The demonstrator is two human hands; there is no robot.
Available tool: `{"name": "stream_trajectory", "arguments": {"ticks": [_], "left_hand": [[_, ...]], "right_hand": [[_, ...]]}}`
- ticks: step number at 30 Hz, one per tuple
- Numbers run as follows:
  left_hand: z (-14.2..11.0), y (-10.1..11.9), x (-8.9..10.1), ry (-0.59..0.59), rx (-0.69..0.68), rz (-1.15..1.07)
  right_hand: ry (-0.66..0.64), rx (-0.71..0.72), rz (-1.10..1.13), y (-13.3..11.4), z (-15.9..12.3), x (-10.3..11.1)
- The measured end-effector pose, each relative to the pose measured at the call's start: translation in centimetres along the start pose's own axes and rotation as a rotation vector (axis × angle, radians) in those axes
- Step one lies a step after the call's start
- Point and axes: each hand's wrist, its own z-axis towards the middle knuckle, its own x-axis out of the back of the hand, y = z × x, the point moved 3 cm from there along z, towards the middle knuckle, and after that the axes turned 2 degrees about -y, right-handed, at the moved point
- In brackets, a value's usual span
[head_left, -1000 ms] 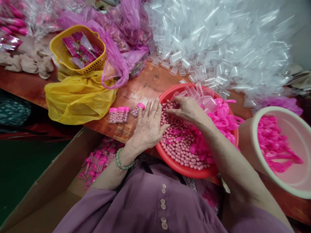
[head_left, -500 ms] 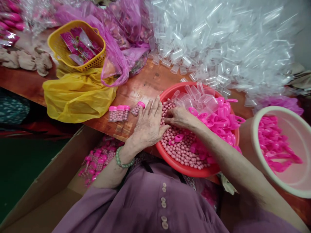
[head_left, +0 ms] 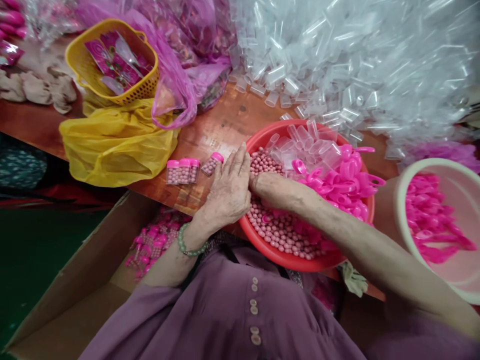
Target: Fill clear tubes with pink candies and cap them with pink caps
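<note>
My left hand [head_left: 229,187], a green bead bracelet at its wrist, lies along the left rim of a red basin [head_left: 258,250], back upward and fingers stretched out. Its palm side is hidden. Against it, over the basin, my right hand [head_left: 268,187] is closed with fingers curled out of sight; what they hold cannot be made out. Pink beads [head_left: 285,237] fill the basin's near and left part. Clear plastic tubes [head_left: 313,142] and bright pink plastic caps [head_left: 347,185] are heaped in it. Left of my hand stand small pink-capped tubes [head_left: 183,172] of beads, one tilted tube [head_left: 212,164] apart.
A big pile of clear tubes [head_left: 337,55] covers the back right. A white tub [head_left: 403,200] with pink pieces stands right. Back left are a yellow basket [head_left: 112,97], a yellow bag [head_left: 116,145] and purple bags [head_left: 176,90]. A cardboard box [head_left: 75,280] sits below the table.
My right hand has turned and moved against my left hand, its fingertips now hidden. The left thumb has drawn in. The filled tubes stay on the table; the view has shifted slightly.
</note>
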Motion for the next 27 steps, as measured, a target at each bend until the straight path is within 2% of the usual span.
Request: {"name": "stream_trajectory", "arguments": {"ticks": [5, 10, 13, 16, 20, 24, 27], "left_hand": [[0.1, -0.1, -0.3, 0.029, 0.002, -0.009], [0.1, 0.1, 0.0, -0.017, 0.018, 0.054], [0.1, 0.2, 0.3, -0.018, 0.026, 0.076], [0.1, 0.4, 0.5, -0.018, 0.006, 0.086], [0.0, 0.6, 1.1, -0.007, -0.096, 0.037], [0.3, 0.7, 1.8, -0.048, -0.212, -0.156], [0.7, 0.6, 2.1, -0.086, -0.169, -0.273]], "right_hand": [[0.131, 0.009, 0.122, 1.3, 0.1, -1.0], [0.348, 0.022, 0.313, 2.7, 0.0, -1.7], [0.403, 0.048, 0.407, 3.1, -0.4, -1.8], [0.47, 0.102, 0.499, 3.5, -1.1, -1.6], [0.618, 0.234, 0.683, 4.1, -2.6, -0.5], [0.592, 0.319, 0.917, 4.3, -4.5, 0.4], [0.555, 0.337, 1.034, 4.3, -5.6, 0.6]]}}
